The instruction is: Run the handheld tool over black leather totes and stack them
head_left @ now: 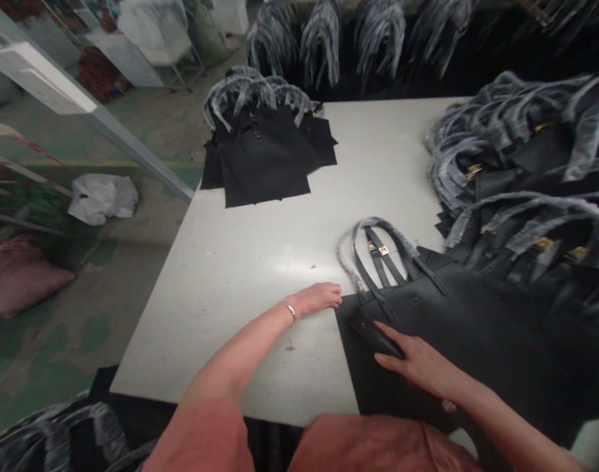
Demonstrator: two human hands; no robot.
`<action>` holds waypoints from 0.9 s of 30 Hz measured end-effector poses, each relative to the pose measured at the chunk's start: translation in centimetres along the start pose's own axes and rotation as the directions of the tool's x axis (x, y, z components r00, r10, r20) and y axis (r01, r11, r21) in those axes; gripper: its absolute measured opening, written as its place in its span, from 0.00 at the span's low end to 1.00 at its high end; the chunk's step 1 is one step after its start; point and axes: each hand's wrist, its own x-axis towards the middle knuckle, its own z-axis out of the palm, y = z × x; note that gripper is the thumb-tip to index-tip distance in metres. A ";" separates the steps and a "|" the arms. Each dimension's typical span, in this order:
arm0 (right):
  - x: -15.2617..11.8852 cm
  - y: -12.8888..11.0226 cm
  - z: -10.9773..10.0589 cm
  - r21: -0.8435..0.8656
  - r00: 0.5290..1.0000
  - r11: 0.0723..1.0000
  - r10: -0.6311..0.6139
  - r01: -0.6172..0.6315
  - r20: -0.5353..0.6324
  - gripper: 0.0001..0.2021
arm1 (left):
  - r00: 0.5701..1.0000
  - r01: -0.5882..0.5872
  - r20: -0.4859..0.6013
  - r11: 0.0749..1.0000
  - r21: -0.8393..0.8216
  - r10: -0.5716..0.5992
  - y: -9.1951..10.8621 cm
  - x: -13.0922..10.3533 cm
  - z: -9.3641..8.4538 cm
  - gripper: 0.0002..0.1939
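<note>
A black handbag panel (456, 321) lies flat at the table's right side, with two looped handles (385, 239) at its top edge, one partly wrapped in clear plastic. Straps with gold buckles (384, 250) show inside the loops. My left hand (323, 297) has its fingers closed at the panel's upper left corner, gripping the edge. In my right hand (417, 362) is a dark, elongated hand tool (375, 333), pressed against the panel just below the handles. The tool's exact kind and working end cannot be made out.
A stack of black panels with wrapped handles (269, 151) lies at the far left of the white table (220, 269). More wrapped pieces (525, 144) are heaped on the right. Others hang beyond the far edge. A metal post (136, 151) rises at the left.
</note>
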 end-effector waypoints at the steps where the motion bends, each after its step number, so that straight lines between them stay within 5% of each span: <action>1: 0.0 -0.1 0.0 -0.008 1.000 1.000 0.005 -0.005 0.010 0.34 | 1.000 -0.006 0.011 1.000 -0.003 0.007 0.0 0.1 0.0 0.10; 5: -0.1 -0.2 -0.2 -0.026 1.000 1.000 0.014 -0.013 0.029 0.34 | 1.000 0.025 0.006 0.999 -0.020 -0.025 0.2 0.3 0.1 0.09; 9: 0.0 0.1 -0.2 -0.047 0.999 0.999 0.023 -0.021 0.031 0.35 | 0.978 0.166 -0.125 0.985 -0.038 -0.169 -0.1 -0.1 -0.1 0.08; 15: 0.0 0.7 0.0 -0.033 1.000 0.999 0.022 -0.022 0.016 0.35 | 0.772 0.473 -0.449 0.878 -0.067 -0.450 1.1 -2.7 0.4 0.19; 16: 0.1 0.8 0.0 -0.029 1.000 0.999 0.025 -0.024 0.010 0.34 | 0.775 0.462 -0.456 0.885 -0.067 -0.439 2.2 -3.2 1.3 0.19; 18: 0.1 1.0 0.0 -0.014 1.000 1.000 0.022 -0.022 0.002 0.34 | 0.868 0.311 -0.395 0.949 -0.040 -0.301 5.2 -3.6 3.8 0.15; 19: 0.1 1.0 0.1 -0.005 1.000 1.000 0.017 -0.017 -0.001 0.34 | 0.939 0.136 -0.316 0.991 -0.012 -0.133 6.9 -3.5 5.3 0.13; 21: 0.1 1.1 0.1 0.011 1.000 1.000 0.001 -0.001 0.000 0.35 | 0.974 -0.123 -0.185 0.992 0.041 0.128 9.9 -2.6 8.1 0.11; 24: 0.2 0.7 0.4 0.010 1.000 1.000 -0.023 0.024 -0.012 0.36 | 0.982 -0.065 -0.165 0.983 0.171 0.093 12.9 -0.6 11.1 0.16; 27: 0.9 -0.2 0.7 -0.020 0.998 0.999 -0.048 0.047 -0.039 0.36 | 0.988 0.039 -0.154 0.964 0.262 0.002 13.7 0.7 12.3 0.18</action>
